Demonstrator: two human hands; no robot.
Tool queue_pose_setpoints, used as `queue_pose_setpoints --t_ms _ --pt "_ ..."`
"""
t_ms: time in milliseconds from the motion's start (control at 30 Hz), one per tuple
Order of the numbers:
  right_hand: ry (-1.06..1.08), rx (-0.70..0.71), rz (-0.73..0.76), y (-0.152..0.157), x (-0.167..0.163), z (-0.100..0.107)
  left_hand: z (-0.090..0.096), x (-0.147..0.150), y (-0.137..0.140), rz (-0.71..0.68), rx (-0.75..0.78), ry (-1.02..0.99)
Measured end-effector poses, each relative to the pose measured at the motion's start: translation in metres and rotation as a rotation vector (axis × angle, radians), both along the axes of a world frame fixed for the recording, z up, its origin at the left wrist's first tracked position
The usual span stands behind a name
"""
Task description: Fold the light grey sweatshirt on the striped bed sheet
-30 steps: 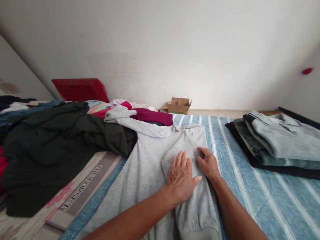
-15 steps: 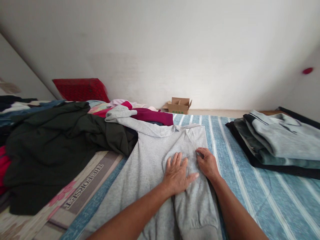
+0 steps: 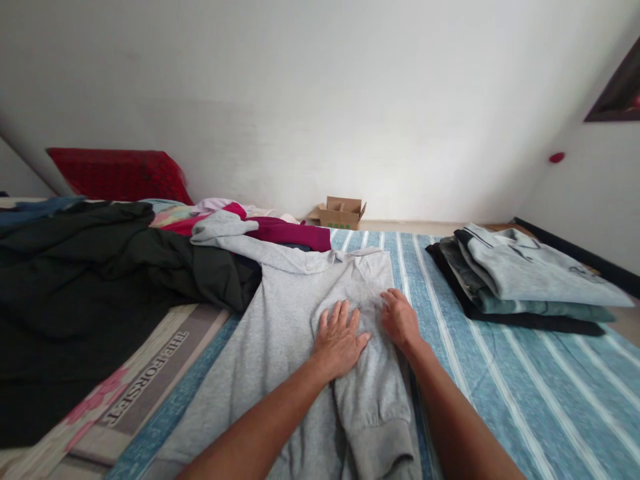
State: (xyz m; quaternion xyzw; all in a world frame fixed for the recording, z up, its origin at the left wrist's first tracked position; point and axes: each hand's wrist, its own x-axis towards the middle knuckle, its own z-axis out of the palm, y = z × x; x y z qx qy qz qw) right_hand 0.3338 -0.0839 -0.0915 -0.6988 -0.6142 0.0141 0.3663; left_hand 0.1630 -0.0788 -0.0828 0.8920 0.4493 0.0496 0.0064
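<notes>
Your left hand [image 3: 339, 339] lies flat, palm down and fingers spread, on the grey sweatshirt [image 3: 295, 333] near the middle of the frame; it presses on the cloth and grips nothing. Just to its right, your right hand [image 3: 399, 319] rests on the same garment with the fingers curled loosely over its right edge; whether they pinch the fabric you cannot tell from this view. The two hands sit close together, thumbs nearly meeting.

Under your left palm a folded-in sleeve [image 3: 373, 400] runs down toward the lower centre of the frame and ends in a ribbed cuff [image 3: 390, 453]. The sweatshirt is spread on a blue striped bedcover [image 3: 500, 387], its other sleeve stretching to the upper left over a maroon garment [image 3: 290, 232].

Left of the sweatshirt a dark green garment [image 3: 100, 267] lies in a loose heap, partly on a printed blanket [image 3: 150, 373] with lettering. Behind it, at the upper left, a red cushion [image 3: 115, 175] leans on the wall.

At the right of the frame a stack of folded clothes [image 3: 515, 280] sits on the bedcover, well apart from your hands. A small cardboard box [image 3: 341, 212] stands on the floor by the far wall.
</notes>
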Motion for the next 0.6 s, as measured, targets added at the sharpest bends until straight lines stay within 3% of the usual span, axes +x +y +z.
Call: queue_pose_setpoints --t_ms 133,300,433,600 --pt "-0.012 -0.003 0.072 -0.027 -0.008 0.023 0.002 0.000 0.001 0.002 -0.028 0.004" --pt "-0.013 -0.074 0.432 -0.099 -0.048 0.042 0.002 0.001 0.003 -0.015 -0.051 0.028" --pt "-0.162 -0.230 0.432 -0.142 -0.073 0.030 0.002 0.003 0.003 0.001 -0.027 0.026" --pt "-0.260 -0.195 0.356 -0.150 -0.078 0.010 0.007 0.001 0.003 0.003 -0.049 0.010"
